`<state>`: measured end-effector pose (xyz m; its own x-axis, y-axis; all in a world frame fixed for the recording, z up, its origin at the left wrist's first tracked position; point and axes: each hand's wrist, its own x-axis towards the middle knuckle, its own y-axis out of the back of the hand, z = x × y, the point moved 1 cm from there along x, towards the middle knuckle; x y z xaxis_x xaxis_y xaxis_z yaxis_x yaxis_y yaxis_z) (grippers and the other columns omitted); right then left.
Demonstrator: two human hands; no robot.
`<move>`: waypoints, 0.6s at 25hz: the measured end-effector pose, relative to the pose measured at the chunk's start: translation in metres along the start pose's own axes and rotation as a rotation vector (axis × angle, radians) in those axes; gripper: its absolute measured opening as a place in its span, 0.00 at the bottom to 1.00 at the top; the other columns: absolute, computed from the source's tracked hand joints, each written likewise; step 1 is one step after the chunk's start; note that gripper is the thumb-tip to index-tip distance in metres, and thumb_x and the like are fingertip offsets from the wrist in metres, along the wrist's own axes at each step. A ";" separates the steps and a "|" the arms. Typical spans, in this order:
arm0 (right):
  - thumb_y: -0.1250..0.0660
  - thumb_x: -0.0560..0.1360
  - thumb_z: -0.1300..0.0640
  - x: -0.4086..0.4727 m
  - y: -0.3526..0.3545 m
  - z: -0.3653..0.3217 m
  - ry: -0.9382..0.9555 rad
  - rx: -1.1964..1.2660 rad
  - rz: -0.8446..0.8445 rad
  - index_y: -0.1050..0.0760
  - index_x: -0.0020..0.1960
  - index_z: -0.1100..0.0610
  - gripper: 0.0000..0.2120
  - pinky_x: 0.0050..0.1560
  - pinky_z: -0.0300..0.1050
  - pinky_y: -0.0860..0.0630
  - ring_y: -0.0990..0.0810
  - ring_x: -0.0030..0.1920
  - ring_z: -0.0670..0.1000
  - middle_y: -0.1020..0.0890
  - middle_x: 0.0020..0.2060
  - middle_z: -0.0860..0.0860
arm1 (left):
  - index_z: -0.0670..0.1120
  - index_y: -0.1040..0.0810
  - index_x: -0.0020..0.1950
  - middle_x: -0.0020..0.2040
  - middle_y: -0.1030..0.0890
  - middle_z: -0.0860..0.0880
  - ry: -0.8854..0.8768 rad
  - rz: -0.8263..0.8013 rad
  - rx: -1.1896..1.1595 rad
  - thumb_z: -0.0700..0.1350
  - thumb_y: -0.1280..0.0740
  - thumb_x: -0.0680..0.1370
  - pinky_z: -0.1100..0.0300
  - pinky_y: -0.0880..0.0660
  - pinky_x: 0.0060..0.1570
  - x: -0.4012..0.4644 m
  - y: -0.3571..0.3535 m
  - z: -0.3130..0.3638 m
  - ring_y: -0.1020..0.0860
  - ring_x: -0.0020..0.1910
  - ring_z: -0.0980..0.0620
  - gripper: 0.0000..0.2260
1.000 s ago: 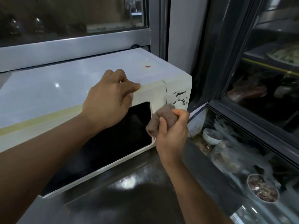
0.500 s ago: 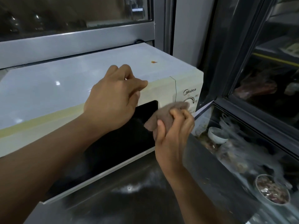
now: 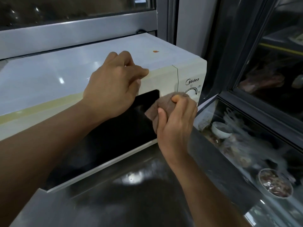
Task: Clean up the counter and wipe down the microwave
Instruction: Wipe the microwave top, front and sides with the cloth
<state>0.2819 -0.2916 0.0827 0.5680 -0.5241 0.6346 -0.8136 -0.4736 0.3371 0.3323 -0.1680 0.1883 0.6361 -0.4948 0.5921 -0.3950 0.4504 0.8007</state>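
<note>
The microwave (image 3: pixel 164 76) stands on a dark steel counter (image 3: pixel 131 194), with its back near a window frame (image 3: pixel 78 35). It is cream-white, with a black door window (image 3: pixel 114 141) and a control panel on its right end, where the word "Midea" is printed above a dial (image 3: pixel 191 92). On its top there is 1 small orange spot (image 3: pixel 155 51), near the right back part.

The left hand (image 3: pixel 113 84) rests on the top front edge of the microwave, above the door. Its fingers are curled and the thumb lies along the edge; it holds nothing that I can see.

The right hand (image 3: pixel 177 122) grips a brown cloth (image 3: pixel 165 105), bunched between the thumb and the curled fingers. The cloth is at the front of the microwave, where the door meets the control panel, just under the dial. I cannot tell for sure whether it touches the surface.

To the right of the counter there is a glass display case (image 3: pixel 246 115). Under its glass lie 1 white bowl (image 3: pixel 220 130), 1 round dish with dark food (image 3: pixel 275 184), and some clear plastic bags, which are blurred.
</note>
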 end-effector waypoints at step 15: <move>0.41 0.70 0.72 -0.080 -0.047 0.050 -0.484 0.268 -0.219 0.34 0.46 0.66 0.07 0.44 0.54 0.24 0.26 0.43 0.60 0.27 0.42 0.60 | 0.49 0.23 0.64 0.51 0.27 0.46 0.004 -0.015 0.042 0.45 0.42 0.76 0.59 0.38 0.44 0.001 0.000 0.000 0.30 0.55 0.45 0.18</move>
<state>0.2811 -0.2631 -0.0186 0.7619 -0.6276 0.1600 -0.6476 -0.7359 0.1974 0.3331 -0.1683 0.1894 0.6452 -0.4980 0.5795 -0.4124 0.4115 0.8128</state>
